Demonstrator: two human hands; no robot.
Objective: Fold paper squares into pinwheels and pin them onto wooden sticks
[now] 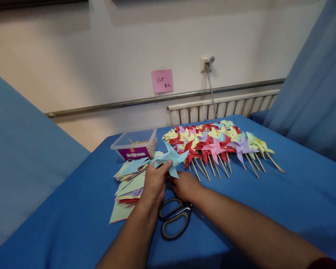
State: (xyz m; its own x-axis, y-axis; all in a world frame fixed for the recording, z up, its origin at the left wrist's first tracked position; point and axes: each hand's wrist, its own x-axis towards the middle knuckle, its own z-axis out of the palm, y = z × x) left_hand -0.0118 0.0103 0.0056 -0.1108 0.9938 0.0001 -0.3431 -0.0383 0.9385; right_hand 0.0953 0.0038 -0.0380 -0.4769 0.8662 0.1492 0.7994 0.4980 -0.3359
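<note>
- Landmark: the black-handled scissors (188,217) lie on the blue-covered worktop (285,198), loops toward the viewer, blades largely hidden by the right wrist and hand.
- Just beyond the scissors, the left hand (154,182) holds a light-blue paper pinwheel (172,157), its thumb pressed on the paper close to the middle.
- The right hand (188,185) is also just beyond the scissors, curled in under the pinwheel; its fingers are mostly hidden, so I cannot tell what they grip or how wide they stand.
- The light-blue pinwheel sits beyond the scissors, above both hands, its points spread and its face turned upward.
- To the left of the scissors, stacked paper (131,185) lies in uneven layers: light green, blue, lilac, red and yellow, partly covered by the left forearm.
- Beyond the scissors and to the left stands a clear plastic box (153,145) with a purple label (133,153); a few thin yellowish sticks (138,142) show inside.
- Beyond the scissors and to the right, many pinwheels on wooden sticks (215,148) lie close together in red, yellow, pink, lilac and pale green, stick ends toward the viewer.
- Far beyond the scissors, a pink note (162,81) is on the wall.
</note>
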